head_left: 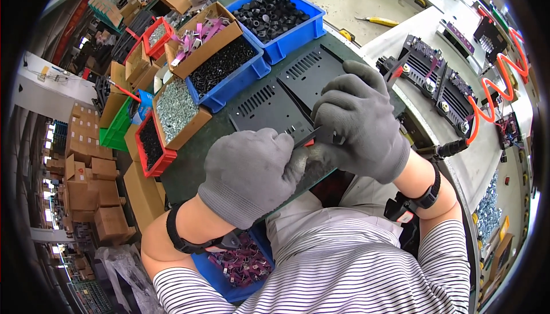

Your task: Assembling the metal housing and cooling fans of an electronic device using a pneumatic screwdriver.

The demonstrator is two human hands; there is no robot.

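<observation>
Both my hands wear grey knit gloves and meet at the near edge of a black slotted metal plate [258,110]. My left hand [249,171] is closed on that edge, thumb below and fingers above. Beside it my right hand [361,125] is curled round a small black part [327,135], mostly hidden by the fingers. A small red piece [310,142] shows between the two hands. Behind them lies a second black slotted plate [306,70], partly covered by my right hand. A black strap sits on each forearm.
Left of the plates stand blue bins [275,50] of black caps and black screws, a carton [200,116] of silver screws and a red bin [166,162]. Finished-looking black units [452,99] and a coiled orange hose [497,65] are at right. A blue bin [217,279] of purple-marked pieces is below.
</observation>
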